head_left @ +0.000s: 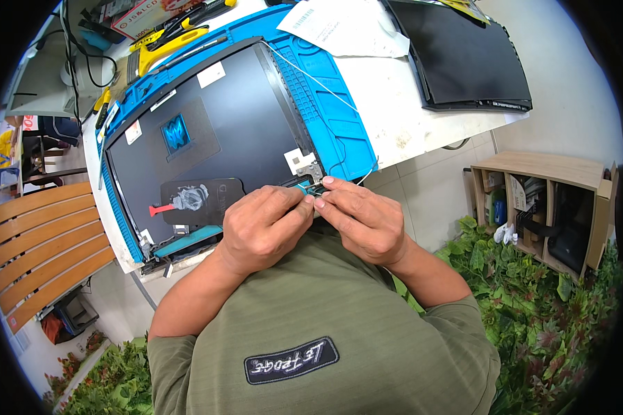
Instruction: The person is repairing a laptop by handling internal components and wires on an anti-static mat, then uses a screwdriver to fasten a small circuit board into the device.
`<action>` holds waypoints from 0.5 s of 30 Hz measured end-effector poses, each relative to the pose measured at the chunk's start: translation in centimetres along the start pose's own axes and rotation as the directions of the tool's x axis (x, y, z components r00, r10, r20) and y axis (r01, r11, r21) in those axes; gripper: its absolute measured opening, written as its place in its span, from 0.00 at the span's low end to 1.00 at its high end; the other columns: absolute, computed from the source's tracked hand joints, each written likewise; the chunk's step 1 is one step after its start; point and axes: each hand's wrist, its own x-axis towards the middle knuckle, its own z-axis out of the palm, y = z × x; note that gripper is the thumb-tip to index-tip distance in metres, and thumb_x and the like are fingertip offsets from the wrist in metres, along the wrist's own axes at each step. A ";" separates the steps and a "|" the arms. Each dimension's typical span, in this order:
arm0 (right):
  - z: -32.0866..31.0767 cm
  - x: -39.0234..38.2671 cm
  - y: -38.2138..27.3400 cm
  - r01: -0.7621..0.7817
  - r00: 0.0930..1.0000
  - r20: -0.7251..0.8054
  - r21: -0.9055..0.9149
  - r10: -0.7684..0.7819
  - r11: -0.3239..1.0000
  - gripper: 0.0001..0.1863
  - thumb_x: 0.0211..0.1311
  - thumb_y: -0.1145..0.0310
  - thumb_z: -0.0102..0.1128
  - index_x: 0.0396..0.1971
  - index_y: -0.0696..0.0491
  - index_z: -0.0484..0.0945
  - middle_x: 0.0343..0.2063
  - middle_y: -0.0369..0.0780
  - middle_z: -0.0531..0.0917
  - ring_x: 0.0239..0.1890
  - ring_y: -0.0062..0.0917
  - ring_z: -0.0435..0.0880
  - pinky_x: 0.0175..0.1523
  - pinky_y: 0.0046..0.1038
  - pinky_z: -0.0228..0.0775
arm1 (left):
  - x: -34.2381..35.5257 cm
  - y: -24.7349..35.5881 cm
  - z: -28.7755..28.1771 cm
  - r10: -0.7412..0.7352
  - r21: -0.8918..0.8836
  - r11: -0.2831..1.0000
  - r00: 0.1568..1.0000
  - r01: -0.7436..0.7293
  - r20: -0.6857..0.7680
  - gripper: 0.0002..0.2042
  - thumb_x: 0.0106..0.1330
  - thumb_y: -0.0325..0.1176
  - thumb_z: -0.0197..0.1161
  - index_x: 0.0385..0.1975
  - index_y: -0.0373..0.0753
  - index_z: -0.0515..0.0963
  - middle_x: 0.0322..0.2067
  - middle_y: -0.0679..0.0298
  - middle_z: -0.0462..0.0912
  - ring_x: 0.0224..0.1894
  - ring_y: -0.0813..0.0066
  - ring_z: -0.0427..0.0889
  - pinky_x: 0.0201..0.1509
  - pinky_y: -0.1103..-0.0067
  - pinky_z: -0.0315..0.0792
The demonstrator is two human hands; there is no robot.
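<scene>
A dark laptop display lid (pixel 249 104), seen from its inner side, lies tilted on a blue repair mat (pixel 356 131). At its near right corner is a metal hinge (pixel 313 173) with thin cables around it. My left hand (pixel 266 221) pinches at this corner, its fingertips closed on something too small to make out. Close beside it, almost touching, my right hand (pixel 367 221) pinches with thumb and forefinger at the same spot. A thin white cable (pixel 311 77) runs along the lid's right side. The fingers hide part of the corner.
On the lid's near edge rests a black flat piece (pixel 221 197) with grey paste and a red spatula (pixel 160 209). Yellow-handled tools (pixel 166 48) lie at the back left. A white paper (pixel 346 28) and another dark panel (pixel 471 59) are at the back right. A wooden shelf (pixel 540 169) stands right.
</scene>
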 end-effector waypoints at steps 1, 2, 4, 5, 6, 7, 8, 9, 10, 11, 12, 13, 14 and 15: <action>0.0 0.0 0.0 0.002 1.000 0.001 -0.006 -0.002 1.000 0.14 0.58 0.80 0.73 0.45 0.60 0.94 0.42 0.41 0.91 0.56 0.37 0.96 0.46 0.29 0.91 | 0.0 0.0 0.0 0.001 -0.002 1.000 1.000 -0.001 -0.003 0.12 0.53 0.21 0.84 0.34 0.36 0.88 0.34 0.62 0.89 0.31 0.67 0.89 0.33 0.74 0.82; 0.0 0.0 0.0 0.002 1.000 0.006 -0.005 -0.002 1.000 0.14 0.58 0.80 0.73 0.45 0.60 0.94 0.42 0.41 0.91 0.56 0.37 0.96 0.46 0.29 0.91 | 0.0 0.0 0.1 0.002 -0.004 1.000 1.000 -0.002 -0.005 0.12 0.53 0.21 0.84 0.34 0.36 0.88 0.35 0.62 0.89 0.31 0.67 0.89 0.33 0.74 0.82; -0.1 0.0 0.0 0.001 1.000 0.016 -0.005 -0.001 1.000 0.14 0.58 0.80 0.73 0.45 0.60 0.94 0.42 0.41 0.92 0.56 0.37 0.96 0.45 0.29 0.91 | -0.1 -0.2 0.2 0.016 0.010 1.000 1.000 -0.016 -0.006 0.09 0.56 0.23 0.82 0.34 0.37 0.87 0.36 0.64 0.88 0.32 0.69 0.89 0.34 0.74 0.83; -0.1 0.1 0.0 0.000 1.000 0.018 -0.004 0.000 1.000 0.13 0.58 0.80 0.72 0.44 0.61 0.94 0.42 0.42 0.92 0.55 0.37 0.96 0.45 0.29 0.91 | -0.1 -0.3 0.2 0.023 0.017 1.000 1.000 -0.023 -0.006 0.08 0.58 0.25 0.81 0.34 0.37 0.87 0.37 0.64 0.87 0.33 0.70 0.89 0.34 0.75 0.83; -0.2 0.2 0.0 -0.003 1.000 0.020 -0.002 0.003 1.000 0.13 0.59 0.80 0.72 0.44 0.61 0.94 0.42 0.42 0.92 0.55 0.37 0.96 0.46 0.29 0.91 | -0.1 -0.2 0.2 0.021 0.019 1.000 1.000 -0.021 -0.004 0.08 0.58 0.25 0.81 0.34 0.37 0.87 0.36 0.64 0.87 0.33 0.70 0.89 0.34 0.75 0.83; -0.2 0.2 0.0 -0.005 1.000 0.023 0.000 0.005 1.000 0.13 0.59 0.80 0.72 0.44 0.61 0.94 0.42 0.42 0.92 0.55 0.37 0.96 0.46 0.30 0.91 | 0.0 -0.2 0.2 0.019 0.021 1.000 1.000 -0.019 -0.001 0.08 0.58 0.25 0.81 0.34 0.37 0.87 0.36 0.64 0.87 0.33 0.70 0.89 0.34 0.75 0.83; -0.2 0.3 0.0 -0.007 1.000 0.020 0.004 0.007 1.000 0.13 0.59 0.80 0.72 0.44 0.61 0.94 0.42 0.43 0.92 0.55 0.37 0.96 0.46 0.30 0.91 | 0.0 -0.1 0.1 0.017 0.023 1.000 1.000 -0.017 0.001 0.08 0.58 0.25 0.81 0.33 0.37 0.87 0.36 0.64 0.87 0.32 0.69 0.89 0.35 0.75 0.83; -0.1 0.3 0.0 -0.009 1.000 0.019 0.008 0.008 1.000 0.12 0.59 0.80 0.72 0.44 0.61 0.94 0.42 0.43 0.92 0.54 0.37 0.96 0.47 0.30 0.92 | 0.0 -0.1 0.2 0.015 0.023 1.000 1.000 -0.015 0.002 0.08 0.58 0.25 0.81 0.33 0.37 0.86 0.36 0.64 0.87 0.32 0.69 0.89 0.35 0.75 0.83; -0.1 0.3 0.0 -0.010 1.000 0.017 0.013 0.010 1.000 0.12 0.59 0.79 0.72 0.43 0.61 0.94 0.41 0.43 0.92 0.54 0.37 0.96 0.47 0.30 0.92 | -0.1 -0.2 0.2 0.014 0.023 1.000 1.000 -0.014 0.003 0.08 0.58 0.25 0.81 0.33 0.37 0.86 0.36 0.64 0.87 0.32 0.69 0.89 0.35 0.75 0.83; -0.1 0.4 0.0 -0.013 1.000 0.022 0.011 0.012 1.000 0.12 0.60 0.79 0.72 0.43 0.61 0.94 0.41 0.43 0.92 0.54 0.37 0.96 0.48 0.31 0.92 | -0.1 -0.2 0.2 0.013 0.022 1.000 1.000 -0.013 0.003 0.08 0.58 0.25 0.81 0.33 0.37 0.86 0.36 0.64 0.87 0.32 0.69 0.89 0.35 0.75 0.83; -0.2 0.5 -0.1 -0.015 1.000 0.027 0.009 0.015 1.000 0.11 0.60 0.79 0.73 0.43 0.62 0.93 0.41 0.44 0.92 0.53 0.38 0.97 0.48 0.31 0.92 | 0.0 -0.2 0.2 0.005 0.016 1.000 1.000 -0.005 0.003 0.09 0.57 0.24 0.82 0.33 0.37 0.87 0.36 0.64 0.88 0.32 0.69 0.89 0.34 0.74 0.83; -0.3 0.6 -0.1 -0.018 0.999 0.032 0.006 0.018 1.000 0.11 0.60 0.79 0.73 0.43 0.62 0.93 0.41 0.44 0.92 0.53 0.38 0.97 0.49 0.31 0.93 | 0.0 -0.1 0.2 -0.002 0.009 1.000 1.000 0.002 0.002 0.10 0.55 0.22 0.83 0.33 0.37 0.87 0.35 0.64 0.88 0.32 0.68 0.89 0.34 0.74 0.83; -0.4 0.7 -0.1 -0.016 0.999 0.039 0.004 0.016 1.000 0.11 0.61 0.79 0.73 0.43 0.62 0.93 0.41 0.44 0.92 0.53 0.38 0.97 0.49 0.31 0.93 | 0.1 0.0 0.2 -0.009 0.003 1.000 1.000 0.009 0.001 0.11 0.53 0.21 0.84 0.34 0.37 0.88 0.34 0.63 0.89 0.32 0.67 0.89 0.33 0.74 0.83; -0.4 0.8 -0.1 -0.015 0.999 0.045 0.002 0.014 1.000 0.11 0.61 0.79 0.73 0.43 0.62 0.93 0.41 0.44 0.92 0.53 0.37 0.97 0.49 0.31 0.93 | 0.1 0.0 0.2 -0.012 0.003 1.000 1.000 0.012 0.004 0.11 0.53 0.21 0.84 0.34 0.37 0.88 0.34 0.63 0.89 0.32 0.67 0.89 0.33 0.73 0.82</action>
